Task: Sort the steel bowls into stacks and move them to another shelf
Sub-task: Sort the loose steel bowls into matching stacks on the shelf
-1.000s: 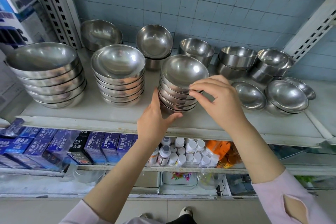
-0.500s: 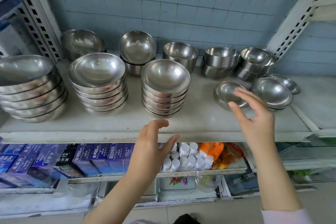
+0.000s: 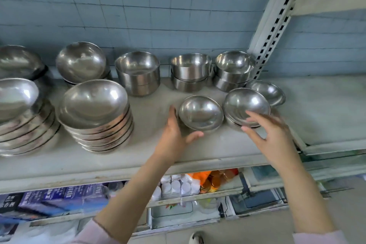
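Note:
Steel bowls fill a white shelf (image 3: 138,156). A tall stack of wide bowls (image 3: 95,107) stands left of centre, and another stack (image 3: 17,101) is cut off at the left edge. A single small bowl (image 3: 201,113) sits near the front. My left hand (image 3: 174,130) cups its left side, fingers straight along the wall and thumb spread under the front rim. To its right stands a short stack of similar bowls (image 3: 246,105). My right hand (image 3: 274,136) hovers at that stack's front rim with fingers spread, holding nothing.
Along the back wall stand round bowls (image 3: 81,61) and straight-walled bowl stacks (image 3: 138,71), (image 3: 191,69), (image 3: 234,67). A shallow bowl (image 3: 266,91) lies at the right. A slotted upright (image 3: 277,16) bounds the shelf. Below are blue boxes (image 3: 59,198) and white bottles (image 3: 176,186).
Both hands left the tall middle stack and moved right. My left hand rose from below the shelf edge to the single small bowl; my right hand shifted to the short stack.

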The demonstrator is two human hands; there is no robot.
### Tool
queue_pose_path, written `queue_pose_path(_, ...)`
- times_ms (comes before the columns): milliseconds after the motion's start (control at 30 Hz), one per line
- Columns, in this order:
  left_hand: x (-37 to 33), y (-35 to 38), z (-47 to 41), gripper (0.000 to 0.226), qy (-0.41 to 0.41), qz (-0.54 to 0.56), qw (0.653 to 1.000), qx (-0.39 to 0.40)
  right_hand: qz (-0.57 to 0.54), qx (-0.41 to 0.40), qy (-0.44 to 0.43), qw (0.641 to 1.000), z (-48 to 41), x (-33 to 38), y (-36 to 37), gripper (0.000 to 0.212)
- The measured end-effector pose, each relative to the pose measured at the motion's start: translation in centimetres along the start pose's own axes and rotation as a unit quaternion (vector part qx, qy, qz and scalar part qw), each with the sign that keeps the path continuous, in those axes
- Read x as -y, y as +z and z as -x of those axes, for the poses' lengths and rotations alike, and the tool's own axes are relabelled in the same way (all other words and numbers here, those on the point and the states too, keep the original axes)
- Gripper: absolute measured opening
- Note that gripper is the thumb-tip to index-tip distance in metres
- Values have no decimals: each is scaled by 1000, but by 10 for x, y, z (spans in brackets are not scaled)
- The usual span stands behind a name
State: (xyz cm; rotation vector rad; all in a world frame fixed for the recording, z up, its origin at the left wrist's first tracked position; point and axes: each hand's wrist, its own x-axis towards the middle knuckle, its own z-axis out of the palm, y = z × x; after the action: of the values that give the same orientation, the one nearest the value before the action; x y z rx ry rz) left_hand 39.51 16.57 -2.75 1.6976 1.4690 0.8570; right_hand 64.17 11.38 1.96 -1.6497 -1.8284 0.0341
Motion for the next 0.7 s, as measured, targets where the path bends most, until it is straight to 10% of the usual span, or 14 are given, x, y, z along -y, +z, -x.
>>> queue_pose_path(700,29,-46,39,101,-51,96,989,-102,-175,-26,-163,971,-20,29,2,15)
